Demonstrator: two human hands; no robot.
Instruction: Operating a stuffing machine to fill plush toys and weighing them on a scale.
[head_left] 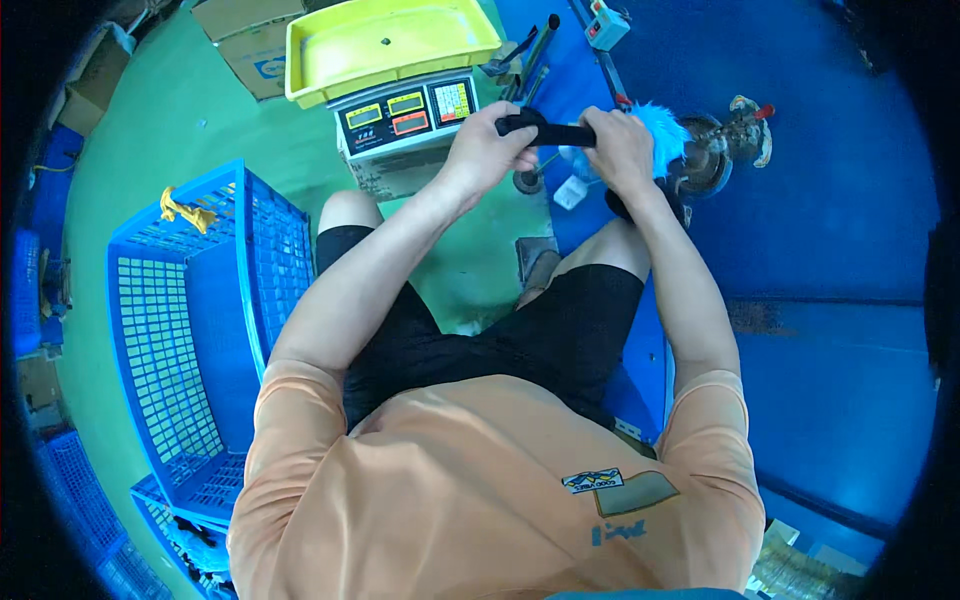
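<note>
Both hands are gripping one black strap (553, 132) at twelve o'clock: the left hand (487, 150) is clenching its left end, the right hand (620, 150) its right end, pulling it taut beside a fluffy blue item (662, 128). Judging by this, the work is midway; the blue crate (190, 330) at nine o'clock is holding only a yellow piece (185, 210).

A black strap-like piece (550, 131) lies stretched level between the two hands, each end wrapped inside a closed fist, so only its middle shows. Just behind the right hand sits a fluffy, bright blue furry item (662, 127), mostly hidden, touching that hand; whether strap and fur join cannot be told.
</note>
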